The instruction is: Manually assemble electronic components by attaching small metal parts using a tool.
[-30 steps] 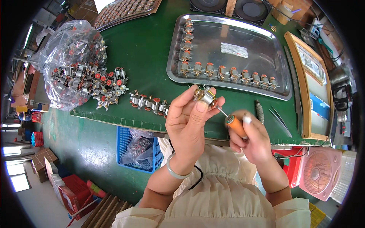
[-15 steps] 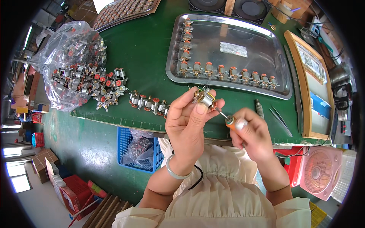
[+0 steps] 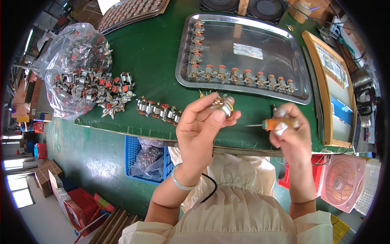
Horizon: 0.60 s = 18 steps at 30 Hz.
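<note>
Above the table's near edge, my left hand (image 3: 199,136) pinches a small electric motor (image 3: 222,106) between thumb and fingers. It has a silvery metal body, and a yellow piece shows on it. To its right, my right hand (image 3: 293,136) is closed around the orange handle of a screwdriver (image 3: 279,123). The thin shaft points left toward the motor, its tip apart from it. Beyond both hands lies a metal tray (image 3: 268,34), where several similar motors (image 3: 235,75) with orange-red ends line the left and near sides.
A clear plastic bag (image 3: 69,44) spills motors at the left, and a row of motors (image 3: 159,111) lies beside my left hand. A wood-framed board (image 3: 319,81) stands right of the tray. Below the table are a blue crate (image 3: 132,162) and a pink fan (image 3: 340,183).
My right hand has moved right and drawn the screwdriver away from the motor, turning its shaft nearly level. My left hand still holds the motor, tilted slightly differently.
</note>
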Each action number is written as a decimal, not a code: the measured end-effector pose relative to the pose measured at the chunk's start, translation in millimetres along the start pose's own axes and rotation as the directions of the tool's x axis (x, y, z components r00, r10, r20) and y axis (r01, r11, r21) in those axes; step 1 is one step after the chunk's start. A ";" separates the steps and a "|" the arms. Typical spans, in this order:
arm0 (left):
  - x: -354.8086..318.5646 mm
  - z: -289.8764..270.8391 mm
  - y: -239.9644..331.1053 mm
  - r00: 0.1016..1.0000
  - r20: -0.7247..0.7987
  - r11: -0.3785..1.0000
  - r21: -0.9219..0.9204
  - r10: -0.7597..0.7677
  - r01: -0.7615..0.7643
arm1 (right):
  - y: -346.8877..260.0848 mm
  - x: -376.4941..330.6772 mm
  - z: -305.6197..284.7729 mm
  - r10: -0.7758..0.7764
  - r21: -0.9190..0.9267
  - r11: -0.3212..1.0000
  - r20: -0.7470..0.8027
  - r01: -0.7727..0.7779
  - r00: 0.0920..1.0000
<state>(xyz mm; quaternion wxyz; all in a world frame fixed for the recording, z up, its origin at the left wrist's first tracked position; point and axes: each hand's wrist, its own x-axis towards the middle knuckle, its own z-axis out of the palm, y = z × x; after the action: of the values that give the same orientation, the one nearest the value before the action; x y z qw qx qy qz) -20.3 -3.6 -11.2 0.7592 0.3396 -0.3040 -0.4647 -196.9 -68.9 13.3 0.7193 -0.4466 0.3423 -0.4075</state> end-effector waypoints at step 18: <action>-2.1 -8.6 -13.1 0.928 0.349 0.761 0.636 -0.131 -0.132 | -19.0 17.0 18.3 -0.415 -0.510 0.678 0.330 0.530 0.848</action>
<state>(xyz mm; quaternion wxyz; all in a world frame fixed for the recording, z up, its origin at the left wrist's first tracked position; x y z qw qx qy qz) -21.0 -4.1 -26.9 0.5224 0.4865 -0.5842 -0.3861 -179.1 -82.5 35.3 0.4448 -0.7543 0.2534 -0.4111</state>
